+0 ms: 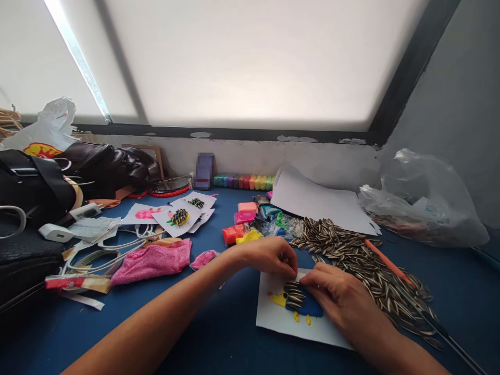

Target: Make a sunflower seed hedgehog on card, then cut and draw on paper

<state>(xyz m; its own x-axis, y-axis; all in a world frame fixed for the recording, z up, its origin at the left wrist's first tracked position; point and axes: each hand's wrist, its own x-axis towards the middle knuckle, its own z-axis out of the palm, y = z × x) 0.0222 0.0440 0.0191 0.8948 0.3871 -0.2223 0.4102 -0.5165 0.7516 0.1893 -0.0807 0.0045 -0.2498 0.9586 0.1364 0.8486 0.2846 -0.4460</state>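
Observation:
On a white sheet of paper (269, 317) lies a hedgehog-like clay figure with a blue clay body (310, 306), a yellow head (278, 299) and two small yellow feet. Striped sunflower seeds (296, 295) stand in rows on the blue body's left part. My right hand (339, 291) pinches its fingertips together at the top of the body, beside the seeds. My left hand (273, 255) is curled over the sheet's upper edge, its fingers bent downward and closed. Anything between either hand's fingertips is too small or hidden to make out.
A heap of sunflower seeds (375, 271) spreads right of the sheet, with an orange stick (388, 262) across it. Clay packets (234, 234) sit behind my left hand. Finished seed pictures (180, 217), a pink cloth (152, 261), cables and bags lie left. A plastic bag (429, 203) stands right.

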